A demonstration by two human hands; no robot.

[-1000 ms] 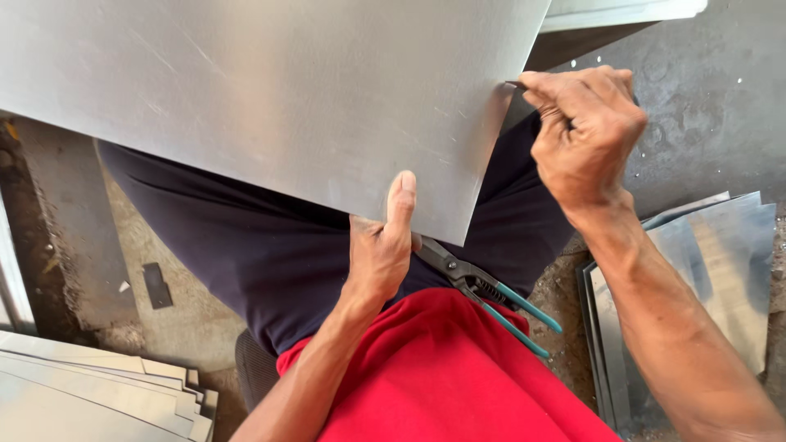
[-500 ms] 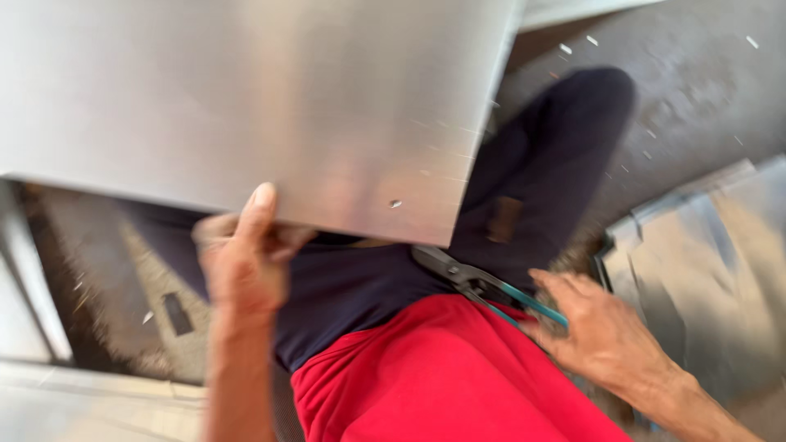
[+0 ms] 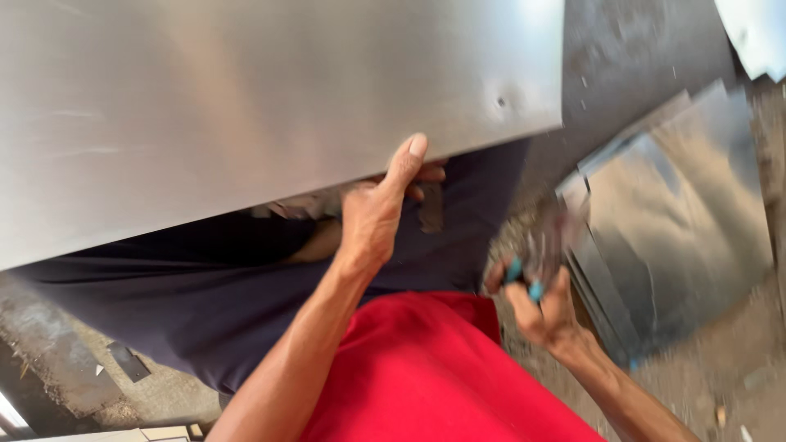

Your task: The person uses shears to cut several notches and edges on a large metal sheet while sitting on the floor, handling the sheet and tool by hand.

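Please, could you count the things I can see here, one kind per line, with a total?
Large metal sheet held by left hand: 1
Snips with blue handles in right hand: 1
Stack of metal sheets on the ground: 1
Total: 3

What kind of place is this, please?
Probably a sheet-metal workshop. The left hand grips a large metal sheet, the right hand holds blurred teal-handled snips, and cut sheets lie stacked on the gritty floor.

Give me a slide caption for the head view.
Left hand grips large grey metal sheet edge; right hand holds teal-handled snips.
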